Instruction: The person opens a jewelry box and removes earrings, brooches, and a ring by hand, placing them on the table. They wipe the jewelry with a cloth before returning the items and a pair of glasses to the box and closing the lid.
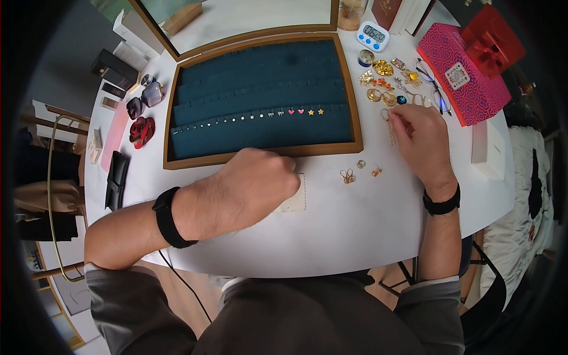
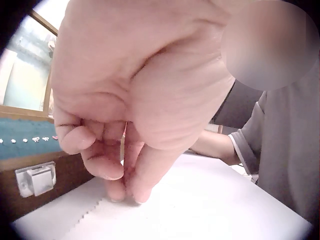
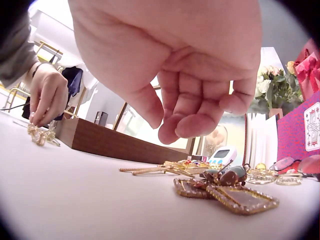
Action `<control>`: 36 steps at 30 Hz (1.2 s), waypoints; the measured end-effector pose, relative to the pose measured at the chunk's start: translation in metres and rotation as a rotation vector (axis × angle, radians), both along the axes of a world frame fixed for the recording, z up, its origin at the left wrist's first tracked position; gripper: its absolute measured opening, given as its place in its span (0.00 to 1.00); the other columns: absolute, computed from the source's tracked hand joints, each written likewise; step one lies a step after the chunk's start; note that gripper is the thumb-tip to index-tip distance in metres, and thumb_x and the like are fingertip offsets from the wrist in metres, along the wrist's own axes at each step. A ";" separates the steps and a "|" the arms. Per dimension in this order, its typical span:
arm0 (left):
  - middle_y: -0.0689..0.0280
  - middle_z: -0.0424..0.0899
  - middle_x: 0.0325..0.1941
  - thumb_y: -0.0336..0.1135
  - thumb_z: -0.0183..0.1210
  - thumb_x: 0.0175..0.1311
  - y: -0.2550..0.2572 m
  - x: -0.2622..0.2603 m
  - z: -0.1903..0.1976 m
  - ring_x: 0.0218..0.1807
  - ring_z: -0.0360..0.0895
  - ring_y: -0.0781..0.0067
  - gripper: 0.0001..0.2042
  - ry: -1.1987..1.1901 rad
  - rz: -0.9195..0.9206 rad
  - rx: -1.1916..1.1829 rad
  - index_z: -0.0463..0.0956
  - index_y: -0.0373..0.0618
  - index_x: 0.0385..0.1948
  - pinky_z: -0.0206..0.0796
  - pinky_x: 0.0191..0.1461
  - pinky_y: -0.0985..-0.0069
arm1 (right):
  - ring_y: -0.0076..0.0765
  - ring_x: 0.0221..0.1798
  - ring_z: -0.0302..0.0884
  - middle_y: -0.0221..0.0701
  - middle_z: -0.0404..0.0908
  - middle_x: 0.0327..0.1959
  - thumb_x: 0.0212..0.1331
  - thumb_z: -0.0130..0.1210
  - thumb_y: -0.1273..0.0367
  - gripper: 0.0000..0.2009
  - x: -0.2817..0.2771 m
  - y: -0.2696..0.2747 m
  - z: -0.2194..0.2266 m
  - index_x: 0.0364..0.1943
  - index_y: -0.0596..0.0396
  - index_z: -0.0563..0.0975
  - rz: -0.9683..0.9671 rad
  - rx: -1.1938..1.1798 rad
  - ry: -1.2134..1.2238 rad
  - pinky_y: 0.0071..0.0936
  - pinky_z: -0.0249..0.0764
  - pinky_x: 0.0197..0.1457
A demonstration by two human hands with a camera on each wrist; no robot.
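In the head view my left hand (image 1: 245, 186) is bent over a small off-white cloth (image 1: 297, 198) with a scalloped edge. Thumb and forefinger tips of that hand (image 2: 142, 100) come together on the cloth; whether they pinch anything is hidden. My right hand (image 1: 425, 142) hovers at long gold earrings (image 1: 391, 133), its fingers loosely bent. The right wrist view shows that hand (image 3: 175, 60) above the jewellery, nothing between thumb and fingers. Earrings with square pendants (image 3: 242, 199) lie below it. Small earrings (image 1: 348, 176) sit between the hands.
A wooden case (image 1: 356, 127) with teal lining holds a row of small earrings (image 1: 252, 117). More gold jewellery (image 1: 383, 67), a timer (image 1: 373, 36), glasses (image 1: 441, 97) and a pink box (image 1: 473, 97) stand right. Sunglasses (image 1: 152, 93) and a black case (image 1: 117, 179) lie left.
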State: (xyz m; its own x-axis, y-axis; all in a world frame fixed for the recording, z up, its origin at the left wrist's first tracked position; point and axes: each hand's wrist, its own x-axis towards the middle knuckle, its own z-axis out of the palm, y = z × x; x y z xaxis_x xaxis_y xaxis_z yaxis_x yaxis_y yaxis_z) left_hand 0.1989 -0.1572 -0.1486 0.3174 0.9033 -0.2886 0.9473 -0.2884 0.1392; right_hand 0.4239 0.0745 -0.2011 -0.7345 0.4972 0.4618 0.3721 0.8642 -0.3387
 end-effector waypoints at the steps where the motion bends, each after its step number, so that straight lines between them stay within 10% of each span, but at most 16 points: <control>1: 0.57 0.84 0.37 0.21 0.65 0.53 0.001 -0.001 -0.001 0.45 0.88 0.54 0.06 0.002 0.000 0.001 0.83 0.36 0.33 0.83 0.48 0.63 | 0.46 0.31 0.82 0.38 0.87 0.29 0.65 0.67 0.73 0.04 0.000 0.001 -0.001 0.34 0.59 0.85 -0.001 0.000 0.008 0.41 0.73 0.44; 36: 0.59 0.80 0.32 0.30 0.68 0.65 -0.007 -0.007 -0.020 0.38 0.85 0.53 0.06 -0.218 0.032 0.156 0.82 0.38 0.34 0.79 0.45 0.58 | 0.49 0.34 0.83 0.39 0.88 0.30 0.66 0.67 0.72 0.05 0.002 0.001 0.001 0.36 0.59 0.86 -0.008 -0.012 -0.041 0.43 0.75 0.46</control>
